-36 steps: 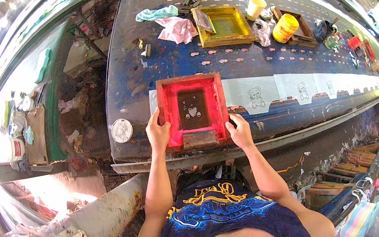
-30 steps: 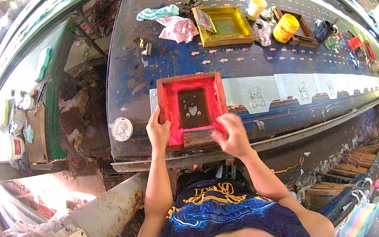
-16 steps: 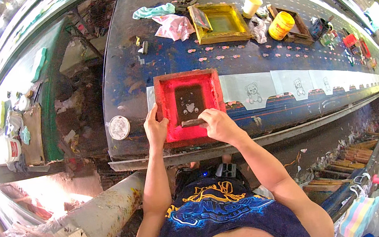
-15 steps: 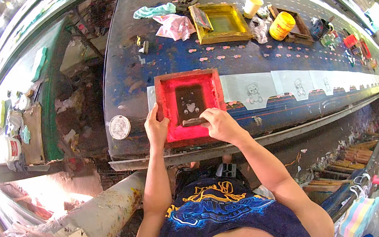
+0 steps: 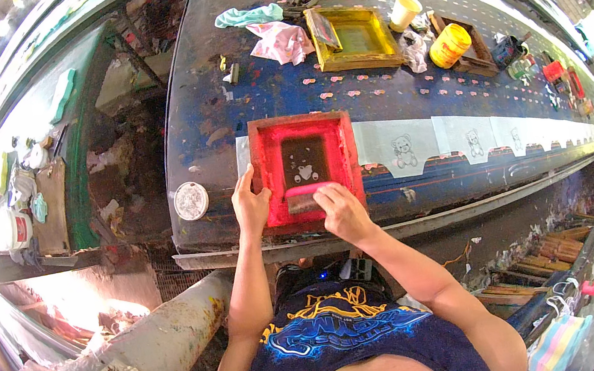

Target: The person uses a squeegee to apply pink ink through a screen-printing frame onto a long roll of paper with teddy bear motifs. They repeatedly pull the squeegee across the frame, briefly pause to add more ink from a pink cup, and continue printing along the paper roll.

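A red screen frame [image 5: 300, 124] with a dark center and small white motif lies over pale pieces [image 5: 400, 133] laid along the table, several printed with bear outlines. My left hand [image 5: 250, 203] grips the frame's left side, thumb and fingers on its edge. My right hand [image 5: 342, 209] is closed on a short squeegee [image 5: 303, 201], its pink-smeared edge tilted upward, inside the lower part of the frame.
Along the long dark table [image 5: 202, 107] are a white round lid [image 5: 191, 200], pink [image 5: 280, 40] and mint cloths, a yellow frame [image 5: 356, 65], yellow tubs [image 5: 448, 44] and a wooden frame. A green table [image 5: 89, 192] stands left; a large pipe [image 5: 166, 333] runs below.
My right hand left the frame's right side and moved inward to take hold of the squeegee, which is now tilted, showing a pink edge. My left hand stays on the frame.
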A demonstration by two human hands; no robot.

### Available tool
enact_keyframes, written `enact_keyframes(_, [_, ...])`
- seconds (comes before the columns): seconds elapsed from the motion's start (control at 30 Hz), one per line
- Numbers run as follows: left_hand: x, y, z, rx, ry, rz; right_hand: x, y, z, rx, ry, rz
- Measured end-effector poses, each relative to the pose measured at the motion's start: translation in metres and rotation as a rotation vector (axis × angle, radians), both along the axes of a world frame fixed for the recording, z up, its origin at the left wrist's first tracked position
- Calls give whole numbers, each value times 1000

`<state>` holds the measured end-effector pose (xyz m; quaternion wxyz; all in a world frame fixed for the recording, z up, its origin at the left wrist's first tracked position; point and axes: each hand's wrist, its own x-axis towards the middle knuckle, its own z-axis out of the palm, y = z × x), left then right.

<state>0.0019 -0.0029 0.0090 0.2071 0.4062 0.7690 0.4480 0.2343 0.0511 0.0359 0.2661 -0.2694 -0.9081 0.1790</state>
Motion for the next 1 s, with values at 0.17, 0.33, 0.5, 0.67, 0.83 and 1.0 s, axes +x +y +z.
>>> enact_keyframes(0.17, [1,1,3,-12,-13,5,-25,52,-18,70,33,-57])
enact_keyframes(0.33, [-1,2,-3,-14,-36,3,-43,97,-17,137,50,-75])
enact_keyframes(0.5, [-3,0,-5,19,6,4,-50,117,7,47,60,-30])
enact_keyframes(0.67, [2,5,9,-40,-57,-5,-53,129,-4,44,27,-68])
enact_keyframes(0.83, [-2,0,-3,11,-39,3,-34,60,-10,2,66,-16])
enact_keyframes(1.0, [0,0,-2,7,21,-3,-5,-8,5,-16,-19,-11])
